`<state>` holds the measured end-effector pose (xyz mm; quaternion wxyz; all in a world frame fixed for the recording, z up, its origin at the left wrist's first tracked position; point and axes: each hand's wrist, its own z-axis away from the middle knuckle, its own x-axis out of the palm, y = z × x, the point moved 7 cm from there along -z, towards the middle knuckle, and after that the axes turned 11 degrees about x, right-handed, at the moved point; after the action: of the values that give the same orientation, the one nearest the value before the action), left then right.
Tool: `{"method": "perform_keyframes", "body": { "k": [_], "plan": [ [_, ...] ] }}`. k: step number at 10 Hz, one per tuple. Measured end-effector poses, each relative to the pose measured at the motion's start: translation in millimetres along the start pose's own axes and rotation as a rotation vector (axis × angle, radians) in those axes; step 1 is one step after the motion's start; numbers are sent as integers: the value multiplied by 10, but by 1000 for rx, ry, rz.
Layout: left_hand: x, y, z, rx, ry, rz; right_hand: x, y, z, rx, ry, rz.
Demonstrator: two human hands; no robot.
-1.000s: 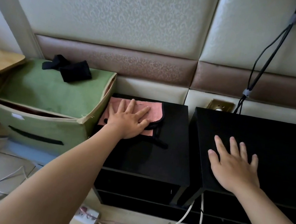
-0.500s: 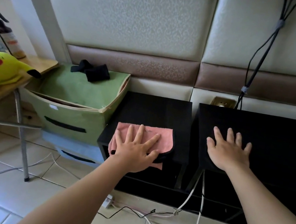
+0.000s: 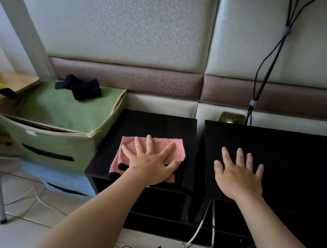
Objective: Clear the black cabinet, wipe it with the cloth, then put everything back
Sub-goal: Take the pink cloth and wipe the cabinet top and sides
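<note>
Black cabinet (image 3: 158, 125) top: left grip (image 3: 150, 162), spread flat, presses the pink cloth (image 3: 180, 149) beneath it, which could slide off the near edge.

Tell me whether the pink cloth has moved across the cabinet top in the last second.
Yes. The pink cloth, under the left hand, has slid from the back of the black cabinet top, near the wall, toward its front edge.
</note>
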<state>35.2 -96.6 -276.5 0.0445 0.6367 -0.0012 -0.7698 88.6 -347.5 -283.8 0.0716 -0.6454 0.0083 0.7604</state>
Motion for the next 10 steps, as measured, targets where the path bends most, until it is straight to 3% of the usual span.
{"method": "perform_keyframes", "body": {
  "k": [5, 10],
  "plan": [
    [-302, -73, -1382, 41, 35, -3, 61, -14, -81, -7, 39, 28],
    [-325, 3, -1535, 39, 68, 15, 45, -2, -115, -3, 45, -3]
  ]
}}
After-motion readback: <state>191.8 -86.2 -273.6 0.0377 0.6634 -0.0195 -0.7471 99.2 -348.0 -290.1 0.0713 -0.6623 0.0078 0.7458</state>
